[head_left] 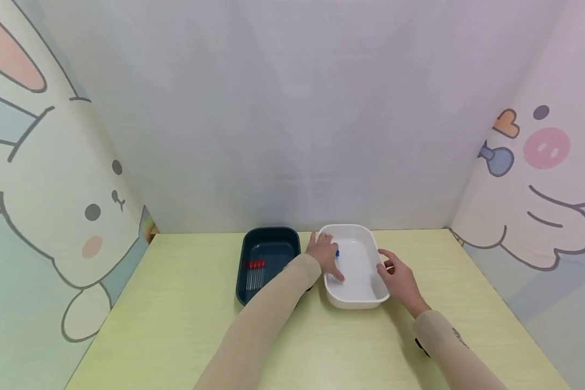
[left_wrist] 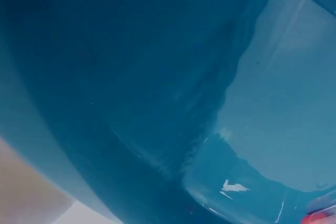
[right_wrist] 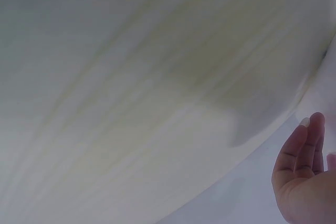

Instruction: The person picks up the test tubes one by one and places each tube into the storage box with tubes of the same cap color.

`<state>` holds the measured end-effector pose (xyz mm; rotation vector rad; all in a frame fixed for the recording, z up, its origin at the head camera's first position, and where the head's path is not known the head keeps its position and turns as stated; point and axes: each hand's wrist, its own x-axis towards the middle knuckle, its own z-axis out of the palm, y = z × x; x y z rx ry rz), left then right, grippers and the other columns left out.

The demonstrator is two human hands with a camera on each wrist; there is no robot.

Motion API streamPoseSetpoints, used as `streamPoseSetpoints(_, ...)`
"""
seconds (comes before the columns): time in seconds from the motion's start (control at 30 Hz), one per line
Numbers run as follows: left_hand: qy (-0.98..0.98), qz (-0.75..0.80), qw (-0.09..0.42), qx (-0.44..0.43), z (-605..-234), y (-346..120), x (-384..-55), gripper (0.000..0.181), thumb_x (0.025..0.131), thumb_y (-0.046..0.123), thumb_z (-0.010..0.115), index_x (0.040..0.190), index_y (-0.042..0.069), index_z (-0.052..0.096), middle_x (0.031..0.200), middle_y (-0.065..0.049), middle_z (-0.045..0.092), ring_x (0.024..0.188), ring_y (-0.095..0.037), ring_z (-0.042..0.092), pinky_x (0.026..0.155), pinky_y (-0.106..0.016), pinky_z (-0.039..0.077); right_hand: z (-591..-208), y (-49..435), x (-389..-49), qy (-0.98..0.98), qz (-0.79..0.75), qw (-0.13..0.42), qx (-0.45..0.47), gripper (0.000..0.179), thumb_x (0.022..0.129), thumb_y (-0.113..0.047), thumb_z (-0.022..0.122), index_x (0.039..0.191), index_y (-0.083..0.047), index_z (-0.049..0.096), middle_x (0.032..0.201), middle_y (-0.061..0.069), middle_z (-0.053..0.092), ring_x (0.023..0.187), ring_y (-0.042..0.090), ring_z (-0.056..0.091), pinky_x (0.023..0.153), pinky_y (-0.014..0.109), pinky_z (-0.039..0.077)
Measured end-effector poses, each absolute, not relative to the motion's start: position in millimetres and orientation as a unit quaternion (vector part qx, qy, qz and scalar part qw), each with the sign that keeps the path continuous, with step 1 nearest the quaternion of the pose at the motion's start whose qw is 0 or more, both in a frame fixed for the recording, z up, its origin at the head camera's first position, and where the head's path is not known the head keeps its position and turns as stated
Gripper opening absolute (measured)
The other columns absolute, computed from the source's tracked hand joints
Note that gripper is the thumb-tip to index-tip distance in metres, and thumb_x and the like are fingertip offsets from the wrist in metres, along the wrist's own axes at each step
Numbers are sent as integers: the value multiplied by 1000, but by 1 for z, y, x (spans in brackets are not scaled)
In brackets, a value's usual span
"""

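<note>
My left hand [head_left: 324, 254] lies over the left wall of a white plastic basin [head_left: 356, 300], fingers and thumb spread. Inside, close to the thumb, is a slim clear stick with a blue end [head_left: 337, 253], probably a pen; the hand partly hides it. My right hand [head_left: 401, 280] is at the basin's right wall, its fingers loosely bent and the thumb tip at the rim. In the right wrist view, the bent fingers [right_wrist: 296, 158] show at the right edge.
Left of the white basin stands a dark blue basin [head_left: 268, 233], partly behind my left forearm. Several clear pens with red ends [head_left: 256, 264] lie side by side in it. Both basins are on a pale yellow-green table [head_left: 190, 303], with a grey-white curtain [head_left: 273, 135] behind.
</note>
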<state>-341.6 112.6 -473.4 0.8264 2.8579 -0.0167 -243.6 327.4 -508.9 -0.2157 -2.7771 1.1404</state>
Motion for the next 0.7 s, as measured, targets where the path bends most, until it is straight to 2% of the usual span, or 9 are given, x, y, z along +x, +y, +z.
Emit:
streamPoseSetpoints(0.37, 959, -15, 79, 272, -464, 107, -330, 86, 71, 68, 85, 140, 20, 63, 160, -5, 45, 154, -25, 29, 132, -56, 14, -510, 324, -247, -922, 377, 62, -64, 49, 106, -21, 53, 153, -11, 46, 111, 19, 65, 94, 26, 63, 73, 26, 51)
streamPoseSetpoints(0.7, 960, -5, 92, 265, -475, 108, -342, 92, 70, 71, 84, 145, 23, 59, 165, -3, 39, 156, -24, 26, 132, -57, 11, -512, 323, -250, -924, 374, 64, -57, 48, 105, -19, 55, 152, -10, 48, 108, 18, 66, 92, 24, 64, 72, 26, 50)
